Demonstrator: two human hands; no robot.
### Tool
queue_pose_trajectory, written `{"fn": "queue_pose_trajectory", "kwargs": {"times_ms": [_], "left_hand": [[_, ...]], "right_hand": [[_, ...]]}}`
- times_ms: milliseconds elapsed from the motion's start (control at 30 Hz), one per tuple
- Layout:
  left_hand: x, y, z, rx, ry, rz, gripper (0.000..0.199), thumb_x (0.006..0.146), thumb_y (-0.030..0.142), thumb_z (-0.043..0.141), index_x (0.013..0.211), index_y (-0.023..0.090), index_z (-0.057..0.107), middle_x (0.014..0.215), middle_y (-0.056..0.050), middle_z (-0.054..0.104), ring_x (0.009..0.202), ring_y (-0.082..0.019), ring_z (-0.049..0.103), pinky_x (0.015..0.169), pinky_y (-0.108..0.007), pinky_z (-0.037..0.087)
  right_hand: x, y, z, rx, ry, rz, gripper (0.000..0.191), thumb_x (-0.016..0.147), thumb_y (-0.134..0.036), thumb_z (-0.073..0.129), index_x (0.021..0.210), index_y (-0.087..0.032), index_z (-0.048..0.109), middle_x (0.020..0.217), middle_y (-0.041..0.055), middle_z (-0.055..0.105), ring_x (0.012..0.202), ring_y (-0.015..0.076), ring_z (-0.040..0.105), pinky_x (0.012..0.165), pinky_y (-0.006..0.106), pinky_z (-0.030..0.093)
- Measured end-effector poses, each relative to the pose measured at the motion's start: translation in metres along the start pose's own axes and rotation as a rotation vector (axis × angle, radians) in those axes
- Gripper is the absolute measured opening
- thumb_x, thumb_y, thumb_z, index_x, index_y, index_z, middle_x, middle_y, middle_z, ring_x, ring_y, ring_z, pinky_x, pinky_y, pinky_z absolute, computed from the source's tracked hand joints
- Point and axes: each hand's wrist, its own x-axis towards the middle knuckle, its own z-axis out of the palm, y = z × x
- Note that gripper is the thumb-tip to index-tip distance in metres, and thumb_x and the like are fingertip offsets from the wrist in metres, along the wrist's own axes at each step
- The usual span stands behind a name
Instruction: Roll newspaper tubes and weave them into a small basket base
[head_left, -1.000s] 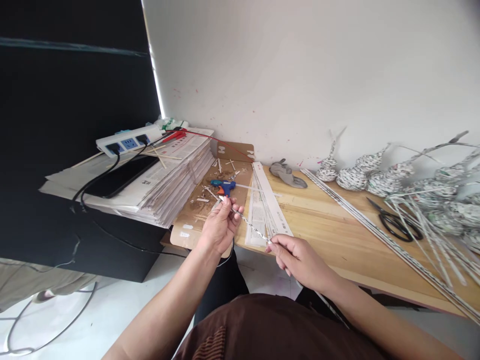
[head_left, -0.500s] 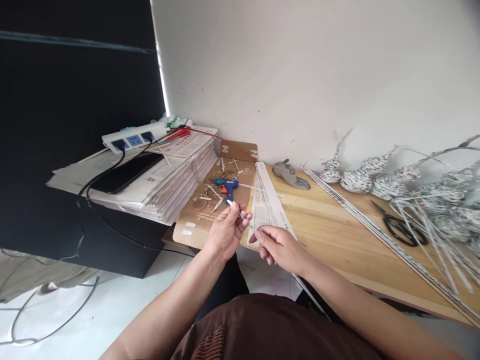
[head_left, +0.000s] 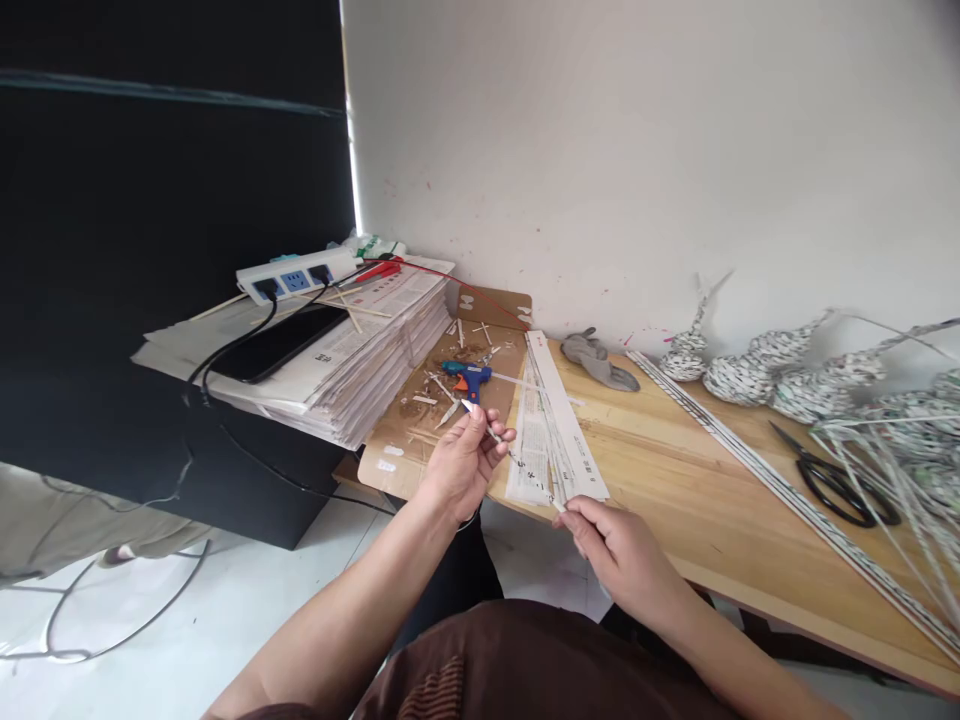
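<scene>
A thin rolled paper stick (head_left: 531, 474), white with dark print, stretches between my two hands. My left hand (head_left: 469, 455) pinches it near its pointed white end, thumb on top and fingers curled below. Lower and to the right, my right hand (head_left: 611, 545) closes thumb and fingers on its other visible part. Just beyond my left hand lies a blue glue gun (head_left: 472, 380) with an orange trigger, on a piece of cardboard (head_left: 390, 440) strewn with paper scraps. Cut paper strips (head_left: 566, 430) lie fanned out behind the stick.
At left a tall newspaper stack (head_left: 375, 390) carries a phone (head_left: 281, 343) and a power strip (head_left: 296, 272) with black cords. A grey glove (head_left: 600, 360), long paper rods (head_left: 750, 460), black scissors (head_left: 832, 485) and woven gourd shapes (head_left: 757, 370) are on the wooden table (head_left: 675, 490).
My right hand has moved away from my left, down and to the right, and more of the paper stick shows between them. The view has shifted slightly left.
</scene>
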Motion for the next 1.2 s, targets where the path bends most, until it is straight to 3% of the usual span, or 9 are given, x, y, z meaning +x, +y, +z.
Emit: {"fn": "queue_pose_trajectory", "kwargs": {"times_ms": [133, 300, 467, 633, 767, 900, 967, 1100, 1200], "left_hand": [[0.001, -0.002, 0.003, -0.005, -0.032, -0.008, 0.024, 0.08, 0.035, 0.069, 0.082, 0.012, 0.061, 0.069, -0.001, 0.056, 0.068, -0.01, 0.063, 0.054, -0.014, 0.051], [0.002, 0.001, 0.002, 0.005, -0.012, 0.026, 0.024, 0.08, 0.034, 0.069, 0.082, 0.012, 0.06, 0.07, -0.001, 0.056, 0.068, -0.01, 0.061, 0.055, -0.014, 0.051], [0.001, 0.003, 0.0, -0.002, -0.033, 0.0, 0.024, 0.079, 0.034, 0.07, 0.083, 0.012, 0.06, 0.07, 0.0, 0.055, 0.066, -0.009, 0.06, 0.052, -0.013, 0.048], [0.002, 0.006, 0.0, -0.018, -0.03, 0.016, 0.025, 0.081, 0.037, 0.067, 0.084, 0.013, 0.06, 0.072, -0.001, 0.054, 0.068, -0.01, 0.061, 0.054, -0.014, 0.05], [0.003, 0.006, 0.001, -0.044, -0.046, 0.006, 0.025, 0.083, 0.038, 0.065, 0.085, 0.013, 0.059, 0.072, -0.001, 0.054, 0.068, -0.01, 0.062, 0.054, -0.015, 0.05], [0.003, 0.005, 0.001, -0.005, -0.025, 0.039, 0.025, 0.084, 0.038, 0.063, 0.084, 0.013, 0.059, 0.072, -0.001, 0.054, 0.069, -0.011, 0.063, 0.056, -0.016, 0.052], [0.002, 0.004, 0.002, 0.005, -0.023, 0.031, 0.025, 0.084, 0.038, 0.063, 0.084, 0.013, 0.059, 0.072, -0.001, 0.054, 0.068, -0.011, 0.063, 0.057, -0.017, 0.052], [0.002, 0.004, 0.004, -0.001, -0.047, -0.006, 0.024, 0.085, 0.037, 0.062, 0.085, 0.014, 0.058, 0.072, -0.001, 0.054, 0.068, -0.012, 0.063, 0.053, -0.016, 0.05], [0.003, 0.004, 0.006, -0.005, -0.064, -0.023, 0.023, 0.087, 0.037, 0.06, 0.086, 0.014, 0.057, 0.072, -0.001, 0.053, 0.067, -0.012, 0.062, 0.052, -0.016, 0.05]], "right_hand": [[-0.001, 0.002, -0.002, 0.415, -0.299, 0.201, 0.048, 0.092, -0.062, 0.036, 0.087, -0.018, 0.056, 0.053, -0.0069, 0.035, 0.04, 0.0079, 0.031, 0.043, 0.022, 0.027], [-0.007, -0.006, -0.006, 0.035, -0.023, -0.015, 0.035, 0.088, -0.054, 0.052, 0.082, -0.021, 0.06, 0.064, -0.0005, 0.048, 0.059, 0.0131, 0.045, 0.056, 0.025, 0.035], [-0.008, -0.001, -0.005, 0.446, -0.394, 0.209, 0.049, 0.093, -0.061, 0.034, 0.091, -0.018, 0.058, 0.052, -0.0071, 0.035, 0.039, 0.0076, 0.031, 0.044, 0.023, 0.028], [-0.006, 0.001, -0.003, 0.391, -0.199, 0.11, 0.042, 0.092, -0.056, 0.043, 0.085, -0.017, 0.057, 0.052, -0.006, 0.038, 0.048, 0.0086, 0.037, 0.053, 0.023, 0.032], [-0.005, -0.004, -0.002, 0.556, -0.295, 0.142, 0.044, 0.094, -0.057, 0.034, 0.082, -0.02, 0.053, 0.046, -0.0073, 0.029, 0.046, 0.0117, 0.037, 0.05, 0.025, 0.032], [-0.004, -0.006, -0.004, 0.043, -0.017, -0.038, 0.036, 0.088, -0.056, 0.051, 0.081, -0.021, 0.056, 0.067, 0.0007, 0.051, 0.064, 0.0154, 0.047, 0.062, 0.029, 0.036], [-0.004, -0.005, -0.005, -0.041, 0.031, -0.055, 0.036, 0.087, -0.055, 0.052, 0.079, -0.021, 0.056, 0.069, 0.0014, 0.053, 0.065, 0.0156, 0.047, 0.063, 0.029, 0.035], [-0.004, 0.002, -0.006, 0.467, -0.328, 0.163, 0.044, 0.093, -0.058, 0.037, 0.082, -0.019, 0.055, 0.048, -0.0067, 0.034, 0.045, 0.0112, 0.04, 0.052, 0.027, 0.035], [-0.002, 0.006, -0.008, 0.702, -0.372, 0.2, 0.043, 0.093, -0.056, 0.042, 0.086, -0.015, 0.057, 0.049, -0.0065, 0.039, 0.044, 0.0093, 0.041, 0.049, 0.024, 0.032]]}}
